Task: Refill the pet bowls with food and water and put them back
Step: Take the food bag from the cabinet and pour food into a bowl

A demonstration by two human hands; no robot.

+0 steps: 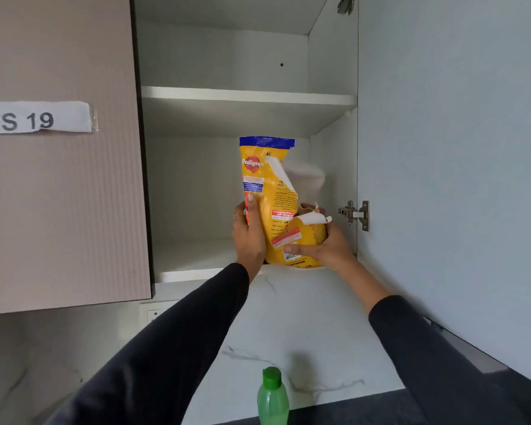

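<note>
Wall cabinet (246,118) open, white inside, one shelf (249,96) midway. Beige closed door (62,179) at left with taped paper label (37,117) "WS 19". Open door (454,179) at right, pale blue-grey, metal hinge (354,214). White marbled countertop (304,332) below. Soft, even light.

Yellow pet food bag (281,210) is being shown with blue top band, red logo, white torn inner flap. Green bottle (273,397), darker green cap. Sleeves (178,342) are being seen as black. Cabinet (246,99) interior white; door (62,194) beige, finely ribbed. Wall (304,326) white marble, grey veining.
</note>
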